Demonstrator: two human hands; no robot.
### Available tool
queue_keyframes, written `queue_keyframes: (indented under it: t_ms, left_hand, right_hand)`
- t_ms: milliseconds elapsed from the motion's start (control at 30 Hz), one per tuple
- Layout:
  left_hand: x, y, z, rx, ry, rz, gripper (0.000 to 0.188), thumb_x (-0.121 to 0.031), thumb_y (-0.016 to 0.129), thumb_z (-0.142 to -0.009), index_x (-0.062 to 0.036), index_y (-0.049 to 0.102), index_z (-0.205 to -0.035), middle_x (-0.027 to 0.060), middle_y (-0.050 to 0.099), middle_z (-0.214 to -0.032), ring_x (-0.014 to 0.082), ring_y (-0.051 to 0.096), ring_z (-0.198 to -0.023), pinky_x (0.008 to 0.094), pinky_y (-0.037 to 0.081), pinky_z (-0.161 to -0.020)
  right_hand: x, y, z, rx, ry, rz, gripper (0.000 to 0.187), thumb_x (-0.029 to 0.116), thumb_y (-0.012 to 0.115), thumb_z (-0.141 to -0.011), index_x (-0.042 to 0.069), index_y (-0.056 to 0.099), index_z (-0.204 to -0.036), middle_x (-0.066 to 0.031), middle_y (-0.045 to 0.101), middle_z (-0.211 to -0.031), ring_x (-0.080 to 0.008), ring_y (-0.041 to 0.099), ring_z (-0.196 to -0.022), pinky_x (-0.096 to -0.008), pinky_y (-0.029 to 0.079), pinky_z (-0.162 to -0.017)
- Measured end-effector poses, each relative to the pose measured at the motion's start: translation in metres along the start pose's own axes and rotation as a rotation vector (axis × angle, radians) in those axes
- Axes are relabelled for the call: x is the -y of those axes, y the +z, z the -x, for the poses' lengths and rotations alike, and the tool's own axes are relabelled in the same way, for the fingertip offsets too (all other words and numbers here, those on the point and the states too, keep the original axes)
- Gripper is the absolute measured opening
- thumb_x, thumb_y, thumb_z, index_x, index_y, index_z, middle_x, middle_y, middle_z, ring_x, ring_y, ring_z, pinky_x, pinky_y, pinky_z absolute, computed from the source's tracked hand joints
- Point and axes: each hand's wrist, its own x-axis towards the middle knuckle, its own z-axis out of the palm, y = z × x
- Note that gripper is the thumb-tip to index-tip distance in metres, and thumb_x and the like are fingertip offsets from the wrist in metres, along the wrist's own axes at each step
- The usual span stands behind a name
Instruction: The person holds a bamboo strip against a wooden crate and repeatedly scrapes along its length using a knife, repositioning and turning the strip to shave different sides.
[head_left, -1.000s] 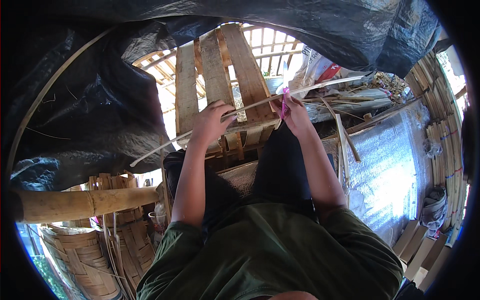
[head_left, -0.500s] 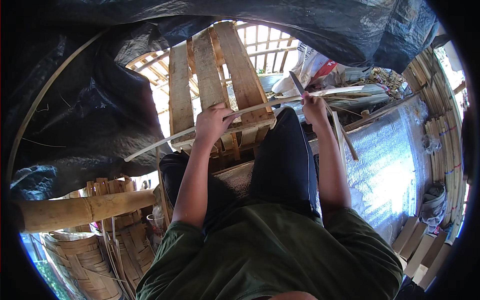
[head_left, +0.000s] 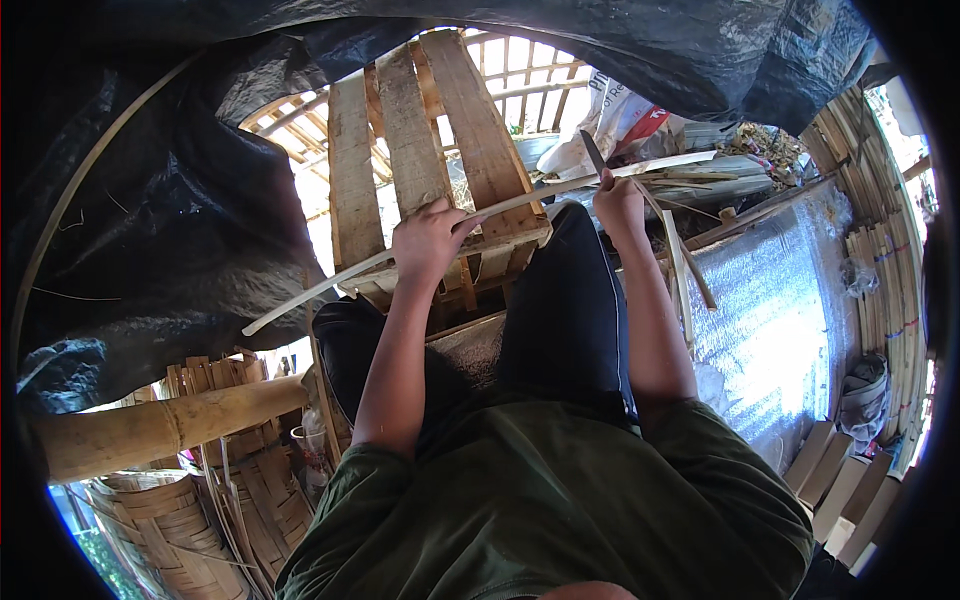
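My left hand (head_left: pixel 430 240) is closed round a long pale bamboo strip (head_left: pixel 335 280), above the front edge of a slatted wooden crate (head_left: pixel 400 150). The strip slants up from the lower left, past my left hand, and across to my right. A knife (head_left: pixel 592 150) is gripped in my closed right hand (head_left: pixel 620 207), its dark blade pointing up and away. Where the knife meets the strip, my right fingers hide the contact. The strip's far end (head_left: pixel 690 160) sticks out beyond my right hand, over my right knee's far side.
Thin bamboo pieces (head_left: pixel 690 265) hang beside my right forearm, near a shiny silver sheet (head_left: pixel 775 310). Black plastic sheeting (head_left: pixel 150 220) drapes at left and overhead. A thick bamboo pole (head_left: pixel 180 415) and a woven basket (head_left: pixel 165 520) are at lower left; wooden blocks (head_left: pixel 840 490) lie at lower right.
My hands have come slightly closer together along the strip, and its right end sits a little higher in the picture. The whole view has shifted slightly. Both grips are kept.
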Motion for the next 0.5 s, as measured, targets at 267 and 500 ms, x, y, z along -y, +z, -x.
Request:
queue_keyframes:
  t_ms: [267,500]
  left_hand:
    - [0.001,0.006,-0.008,-0.050,0.068,0.020,0.040,-0.055,0.066,-0.086,-0.0172,0.073,-0.073,-0.0005,0.059,-0.070,0.0207,0.066,-0.066,0.0346,0.051,-0.055]
    - [0.009,0.007,-0.001,-0.075,0.028,0.047,0.039,-0.054,0.067,-0.086,-0.0179,0.074,-0.074,-0.0007,0.058,-0.069,0.0210,0.065,-0.064,0.0346,0.050,-0.053]
  right_hand:
    - [0.061,0.008,0.046,0.216,-0.075,-0.117,0.050,0.033,0.045,-0.102,-0.004,0.070,-0.080,-0.0318,0.066,-0.077,-0.0500,0.066,-0.081,-0.0552,0.053,-0.078]
    - [0.036,-0.019,0.012,0.293,0.151,-0.048,0.054,0.043,0.043,-0.103,-0.003,0.071,-0.095,-0.0270,0.069,-0.077,-0.0423,0.070,-0.078,-0.0513,0.054,-0.069]
